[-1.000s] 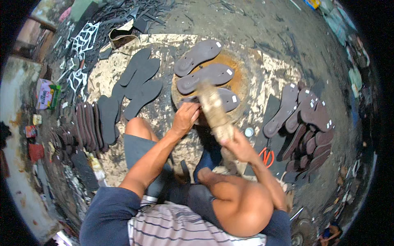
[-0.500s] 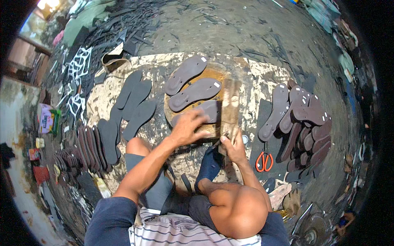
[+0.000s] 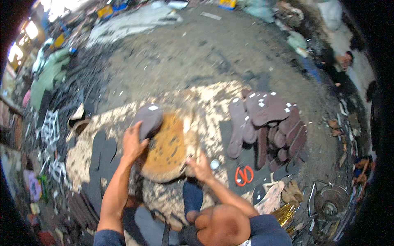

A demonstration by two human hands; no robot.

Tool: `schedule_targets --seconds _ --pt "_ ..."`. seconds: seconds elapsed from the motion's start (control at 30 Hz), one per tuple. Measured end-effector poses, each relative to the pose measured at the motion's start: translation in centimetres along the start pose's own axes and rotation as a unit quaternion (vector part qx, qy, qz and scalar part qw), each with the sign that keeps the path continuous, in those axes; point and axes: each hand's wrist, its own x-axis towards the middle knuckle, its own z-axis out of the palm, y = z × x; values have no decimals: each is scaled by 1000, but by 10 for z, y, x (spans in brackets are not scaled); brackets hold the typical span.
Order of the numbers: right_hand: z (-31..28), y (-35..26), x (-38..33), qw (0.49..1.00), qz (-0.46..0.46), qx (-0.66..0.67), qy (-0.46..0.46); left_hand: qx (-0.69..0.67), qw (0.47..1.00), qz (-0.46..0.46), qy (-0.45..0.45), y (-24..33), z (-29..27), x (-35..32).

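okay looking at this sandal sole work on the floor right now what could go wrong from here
The left hand grips the dark soles at the edge of the round orange-brown block; they hang partly off it, so the grip could slip and they might drop onto the gritty floor. The orange-handled scissors lie just beside the right hand and could be bumped. The heaped pile of soles on the right looks loosely stacked and might slide apart.
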Motion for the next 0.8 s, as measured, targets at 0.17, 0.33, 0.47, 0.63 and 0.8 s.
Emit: schedule_targets --seconds 0.17,0.33,0.47,0.63,0.8 --pt "10 5 11 998 44 -41 -7 53 993 -67 -84 -11 -5 20" --pt "8 -8 13 997 61 -43 13 -269 954 108 -83 159 -11 54" --pt "-2 9 22 983 -68 -170 8 -319 902 247 -154 255 -72 50" --pt "13 10 27 958 154 -240 2 -316 924 214 7 130 -15 37" --pt "1 26 26 995 86 -37 -28 -201 941 -185 198 -99 -5 -41"
